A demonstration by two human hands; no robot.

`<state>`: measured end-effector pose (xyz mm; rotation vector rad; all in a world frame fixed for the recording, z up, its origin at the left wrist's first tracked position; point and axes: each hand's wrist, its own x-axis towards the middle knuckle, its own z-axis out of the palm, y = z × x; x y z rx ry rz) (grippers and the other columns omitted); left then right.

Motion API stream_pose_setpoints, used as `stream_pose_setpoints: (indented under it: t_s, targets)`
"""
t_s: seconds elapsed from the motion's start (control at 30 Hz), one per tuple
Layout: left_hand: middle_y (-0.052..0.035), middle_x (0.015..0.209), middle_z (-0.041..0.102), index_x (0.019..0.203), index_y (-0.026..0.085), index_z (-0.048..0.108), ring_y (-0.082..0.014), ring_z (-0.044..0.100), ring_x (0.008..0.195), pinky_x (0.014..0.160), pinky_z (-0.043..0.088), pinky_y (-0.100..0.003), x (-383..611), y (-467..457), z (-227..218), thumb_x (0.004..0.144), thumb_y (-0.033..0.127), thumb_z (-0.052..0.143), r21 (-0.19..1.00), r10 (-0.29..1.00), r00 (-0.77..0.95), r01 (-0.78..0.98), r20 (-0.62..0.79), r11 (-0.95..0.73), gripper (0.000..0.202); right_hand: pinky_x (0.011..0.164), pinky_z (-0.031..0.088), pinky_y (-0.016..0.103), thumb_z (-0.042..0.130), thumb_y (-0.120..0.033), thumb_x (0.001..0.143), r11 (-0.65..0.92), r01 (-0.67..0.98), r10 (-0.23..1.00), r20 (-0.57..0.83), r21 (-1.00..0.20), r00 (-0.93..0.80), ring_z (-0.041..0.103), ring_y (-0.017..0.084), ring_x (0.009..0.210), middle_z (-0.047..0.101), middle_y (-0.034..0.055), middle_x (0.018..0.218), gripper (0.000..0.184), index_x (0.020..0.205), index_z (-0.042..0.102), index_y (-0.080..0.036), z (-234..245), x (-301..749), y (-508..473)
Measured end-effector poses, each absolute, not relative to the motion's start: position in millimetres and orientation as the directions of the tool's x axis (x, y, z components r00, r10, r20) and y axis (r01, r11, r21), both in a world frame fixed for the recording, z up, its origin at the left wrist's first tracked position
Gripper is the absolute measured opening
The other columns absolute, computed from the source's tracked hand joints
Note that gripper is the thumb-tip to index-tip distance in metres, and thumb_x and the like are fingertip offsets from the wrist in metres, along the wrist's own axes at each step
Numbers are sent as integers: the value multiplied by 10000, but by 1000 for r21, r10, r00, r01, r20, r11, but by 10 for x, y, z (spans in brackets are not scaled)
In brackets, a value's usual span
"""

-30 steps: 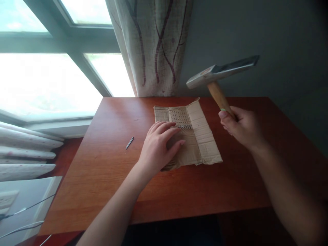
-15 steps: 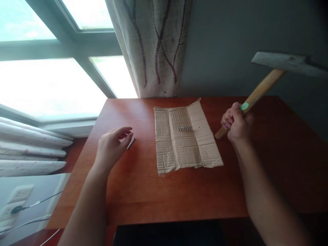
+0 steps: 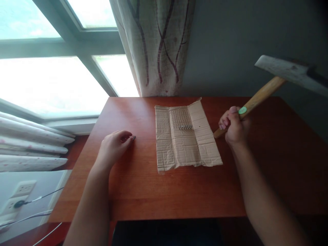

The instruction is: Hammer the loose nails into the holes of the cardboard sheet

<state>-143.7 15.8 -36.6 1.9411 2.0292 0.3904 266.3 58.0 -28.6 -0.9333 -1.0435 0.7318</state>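
My left hand (image 3: 115, 146) is over the left part of the table. Its thumb and fingertips are closed on a slim metal rod (image 3: 134, 137), most of which the hand hides. My right hand (image 3: 234, 126) grips a hammer (image 3: 263, 93) by its wooden handle, below a green sticker. The hammer's metal head is raised to the upper right. Between my hands lies a creased cardboard sheet (image 3: 186, 147). Rows of small dark holes mark its upper middle panel, with a row of small greyish pieces (image 3: 186, 127) along their lower edge, too small to name.
The reddish-brown wooden table (image 3: 143, 194) reaches back to a grey wall and a patterned curtain (image 3: 164, 51). A bright window (image 3: 38, 85) stands at the left. Below it is a wall socket (image 3: 22, 194) with a plug and cables beside the table's left edge.
My left fingers have closed on the slim metal rod, which lay on the table beside them before. My right hand, with the hammer, has shifted slightly down and left.
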Motion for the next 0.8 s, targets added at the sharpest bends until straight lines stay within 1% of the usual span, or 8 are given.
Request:
stream_pose_setpoints:
  t_s: [0.17, 0.27, 0.37, 0.63, 0.8]
  targets:
    - [-60, 999, 788, 965, 240, 743, -271, 714, 886, 708, 441, -333, -1365, 128, -256, 869, 466, 548, 281, 995, -21, 959, -97, 47, 314, 327, 201, 240, 719, -568, 870, 408, -52, 874, 374, -911, 311, 285, 59, 340, 326, -76, 433, 605, 543, 342, -225, -303, 2664, 570]
    - [-71, 1012, 788, 952, 243, 736, -302, 710, 925, 679, 410, -345, -1305, 132, -213, 882, 455, 506, 187, 991, -17, 981, -136, 43, 320, 326, 201, 241, 719, -585, 861, 403, -30, 871, 373, -915, 319, 291, 61, 342, 319, -73, 432, 620, 531, 336, -227, -310, 2656, 570]
    - [-77, 1026, 787, 944, 248, 735, -317, 707, 932, 655, 388, -351, -1263, 145, -200, 901, 451, 467, 123, 987, -10, 992, -163, 31, 339, 325, 203, 242, 725, -590, 853, 404, -22, 871, 378, -914, 314, 293, 62, 343, 317, -74, 432, 623, 527, 336, -229, -305, 2643, 566]
    - [-70, 1078, 784, 994, 263, 738, -330, 712, 967, 654, 402, -350, -1249, 166, -208, 917, 440, 469, 68, 985, -11, 997, -174, 23, 331, 323, 197, 238, 734, -599, 839, 402, -20, 868, 374, -916, 326, 295, 69, 349, 321, -77, 427, 600, 545, 359, -233, -280, 2616, 553]
    - [-82, 1035, 790, 972, 276, 758, -345, 719, 948, 645, 438, -355, -1261, 192, -240, 916, 466, 489, 53, 986, -24, 998, -165, 33, 334, 324, 195, 246, 721, -606, 847, 394, -14, 871, 369, -919, 324, 289, 68, 347, 317, -71, 433, 614, 535, 347, -233, -276, 2618, 550]
